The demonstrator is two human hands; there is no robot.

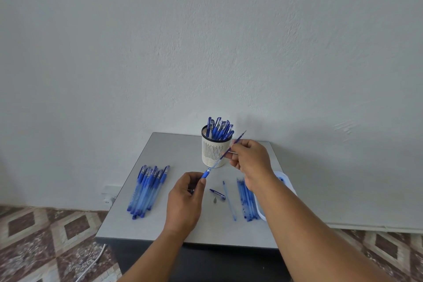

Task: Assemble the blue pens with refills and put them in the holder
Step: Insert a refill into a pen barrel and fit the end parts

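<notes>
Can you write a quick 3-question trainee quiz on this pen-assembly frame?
1. True or false: the white holder already has pens standing in it.
2. Which hand pinches the refill at its upper end? A) left hand B) right hand C) neither
3. Fill in: the loose blue cap and the small metal tip lie on the table between the two ____.

Key
1. True: it holds a bunch of capped blue pens.
2. B. The left hand holds the lower end of the pen barrel by its blue grip.
3. Hands (forearms).
</notes>
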